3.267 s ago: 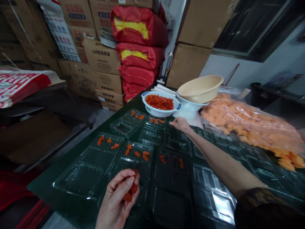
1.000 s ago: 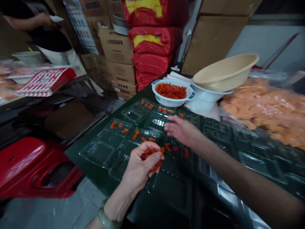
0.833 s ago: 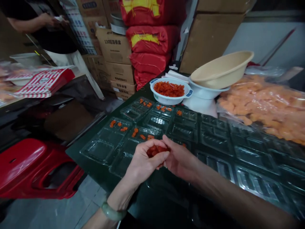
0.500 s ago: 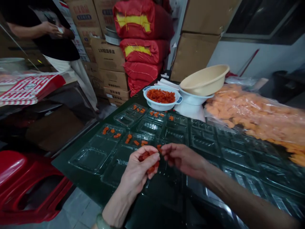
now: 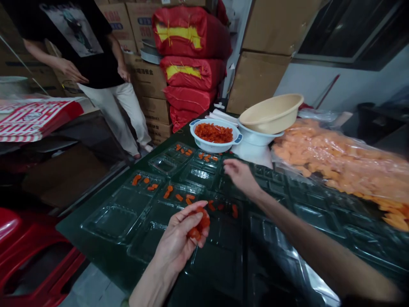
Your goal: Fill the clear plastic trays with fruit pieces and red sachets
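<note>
Orange-red pieces (image 5: 198, 222) sit bunched in the left hand (image 5: 179, 245), low in the middle of the view, just above the near row of clear trays (image 5: 111, 221). The grip there is closed: thumb and curled fingers press a small clump against the palm.

The right hand (image 5: 240, 175) reaches forward over the farther trays, short of the white bowl (image 5: 212, 148) that is heaped with the same pieces. Its fingers bend downward, and I cannot tell whether they pinch anything.

More pieces lie scattered, a few to a compartment, in several trays across the dark green surface (image 5: 102, 256). Behind the bowl, a beige basin (image 5: 271, 113) rests tilted on a white one, and a clear bag of paler orange pieces (image 5: 335, 162) lies at the right. Another person (image 5: 86, 42) stands off to the left.

The pieces look small, light, soft and perhaps a little tacky, so they probably cling together. A fingertip pinch on one piece at its middle seems best, while the thin trays would likely slide or flex if nudged.
</note>
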